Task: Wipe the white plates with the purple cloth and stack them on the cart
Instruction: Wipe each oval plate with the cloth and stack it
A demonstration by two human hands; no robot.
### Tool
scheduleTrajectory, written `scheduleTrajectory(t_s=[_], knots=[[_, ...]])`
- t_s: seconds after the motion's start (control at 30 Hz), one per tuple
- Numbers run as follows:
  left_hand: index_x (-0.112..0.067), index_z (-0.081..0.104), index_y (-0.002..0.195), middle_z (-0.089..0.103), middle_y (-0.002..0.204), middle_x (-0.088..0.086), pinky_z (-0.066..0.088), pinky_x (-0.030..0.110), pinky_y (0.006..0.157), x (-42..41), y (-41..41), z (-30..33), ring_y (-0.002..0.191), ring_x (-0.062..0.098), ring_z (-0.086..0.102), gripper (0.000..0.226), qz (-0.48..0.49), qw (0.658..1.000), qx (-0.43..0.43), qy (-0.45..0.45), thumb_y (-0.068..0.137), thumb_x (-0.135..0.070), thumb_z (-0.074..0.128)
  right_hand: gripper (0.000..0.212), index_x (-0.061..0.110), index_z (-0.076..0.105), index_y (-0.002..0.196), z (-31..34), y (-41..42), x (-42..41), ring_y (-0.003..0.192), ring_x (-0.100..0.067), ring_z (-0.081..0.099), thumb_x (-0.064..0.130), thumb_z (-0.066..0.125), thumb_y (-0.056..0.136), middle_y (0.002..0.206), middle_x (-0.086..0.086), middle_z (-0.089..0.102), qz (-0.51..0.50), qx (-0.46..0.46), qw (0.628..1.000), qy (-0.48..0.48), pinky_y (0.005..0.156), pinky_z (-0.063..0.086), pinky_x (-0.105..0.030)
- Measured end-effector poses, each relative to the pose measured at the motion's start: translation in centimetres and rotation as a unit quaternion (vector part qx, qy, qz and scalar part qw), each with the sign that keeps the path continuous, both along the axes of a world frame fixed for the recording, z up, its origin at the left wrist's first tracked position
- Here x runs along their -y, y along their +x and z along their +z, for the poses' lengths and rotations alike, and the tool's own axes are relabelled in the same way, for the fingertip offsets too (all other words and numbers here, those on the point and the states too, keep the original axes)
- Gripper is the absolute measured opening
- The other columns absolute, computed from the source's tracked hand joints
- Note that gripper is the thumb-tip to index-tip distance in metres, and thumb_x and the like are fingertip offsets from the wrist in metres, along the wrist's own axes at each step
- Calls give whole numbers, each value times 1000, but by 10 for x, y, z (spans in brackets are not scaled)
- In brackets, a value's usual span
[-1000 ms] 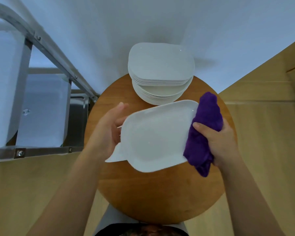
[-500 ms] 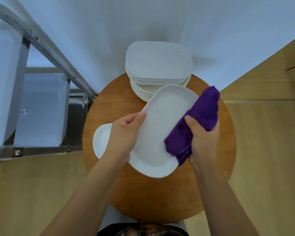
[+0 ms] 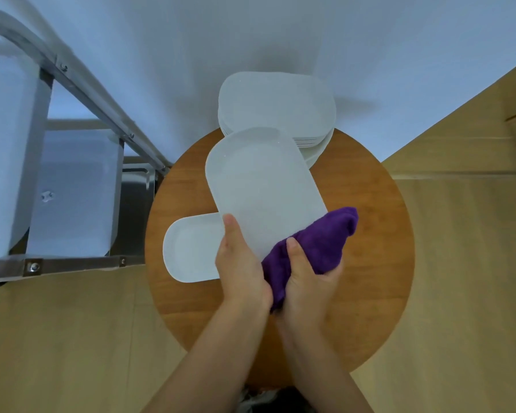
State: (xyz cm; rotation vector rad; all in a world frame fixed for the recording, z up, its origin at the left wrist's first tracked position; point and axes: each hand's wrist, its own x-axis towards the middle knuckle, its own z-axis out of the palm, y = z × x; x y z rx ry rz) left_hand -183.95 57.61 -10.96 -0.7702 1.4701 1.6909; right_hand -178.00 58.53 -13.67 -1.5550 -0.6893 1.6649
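Over the round wooden table [image 3: 370, 234], the left hand [image 3: 240, 263] grips the near end of a long white plate [image 3: 262, 186]. The right hand [image 3: 307, 278] clutches the purple cloth [image 3: 319, 242] against that plate's near right edge. Another plate [image 3: 188, 248] lies on the table at left, a stack of plates [image 3: 277, 105] sits at the far side, and the cart [image 3: 72, 162] stands further left.

held plate [image 3: 259, 186] swung lengthwise away, purple cloth [image 3: 313, 248] slid to its near end, hands closer together

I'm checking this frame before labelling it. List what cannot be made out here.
- Near end of the held plate: head view, covered by the left hand and the purple cloth.
- Right end of the plate on the table: hidden behind the left hand.
- Number of plates in the stack: edges too blurred, partly covered by the held plate.
- Cart: cut off by the left edge.
- Right hand: fingers buried in the cloth.
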Motion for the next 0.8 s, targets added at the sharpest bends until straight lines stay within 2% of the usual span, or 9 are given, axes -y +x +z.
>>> scheduleTrajectory(t_s=[0.1, 0.17, 0.27, 0.33, 0.4, 0.5, 0.63, 0.7, 0.8], knots=[[-40, 60, 91, 73, 87, -12, 59, 35, 74, 9, 4, -8, 90, 17, 68, 22, -65, 997, -18, 25, 89, -58, 46, 45, 32, 56, 106, 0, 9, -18, 81, -10, 69, 9, 77, 74, 91, 11, 70, 16, 1, 999, -36, 58, 54, -21], [-38, 58, 95, 73, 94, -12, 56, 29, 72, 20, -14, -11, 92, 14, 68, 22, -135, 989, -59, 25, 86, -57, 49, 45, 25, 58, 110, 3, 20, -41, 78, -15, 71, 6, 76, 74, 95, 3, 71, 72, -5, 995, -75, 58, 55, -28], [-29, 59, 116, 72, 105, -5, 56, 35, 78, 35, -63, -7, 94, 15, 69, 47, -187, 975, -80, 86, 78, -58, 54, 47, 21, 58, 112, 8, 37, -69, 75, -19, 71, 1, 74, 72, 92, -1, 73, 209, 12, 973, -96, 57, 55, -31], [-29, 56, 126, 68, 114, 1, 57, 38, 75, 40, -90, -2, 102, 23, 66, 43, -240, 966, -73, 65, 88, -48, 55, 47, 23, 59, 108, 12, 44, -79, 68, -17, 71, 1, 75, 71, 83, 2, 73, 278, 16, 954, -112, 51, 53, -28], [-30, 58, 124, 69, 107, 2, 58, 37, 64, 40, -98, -1, 98, 26, 66, 32, -287, 957, -49, 10, 92, -35, 56, 46, 25, 58, 104, 12, 46, -81, 65, -16, 71, 2, 76, 69, 78, 4, 73, 299, 22, 946, -122, 49, 53, -27], [-35, 65, 112, 71, 97, -3, 56, 33, 53, 30, -89, -2, 89, 24, 66, 24, -237, 970, -57, -14, 95, -23, 53, 46, 20, 59, 112, 5, 41, -66, 72, -20, 71, 4, 76, 71, 89, -2, 73, 175, 36, 978, -103, 57, 56, -33], [-48, 66, 92, 66, 90, -15, 55, 28, 49, 13, -53, 1, 89, 17, 61, 29, -142, 984, -104, 7, 96, -24, 50, 49, 13, 54, 122, -6, 28, -36, 66, -12, 69, 5, 72, 78, 101, -4, 67, -66, 9, 993, -95, 52, 54, -26], [-55, 63, 91, 66, 91, -22, 56, 25, 53, 11, -39, 0, 91, 13, 61, 31, -168, 976, -133, 23, 96, -27, 50, 42, 13, 55, 117, -7, 30, -35, 63, -11, 69, 6, 71, 79, 99, -4, 67, -92, -3, 990, -112, 51, 54, -27], [-60, 59, 103, 67, 99, -26, 57, 24, 65, 26, -51, -3, 101, 12, 63, 24, -281, 946, -146, 74, 96, -44, 43, 32, 16, 59, 106, -2, 40, -53, 66, -15, 69, 8, 73, 78, 90, -3, 69, -10, 24, 985, -172, 56, 55, -31]])
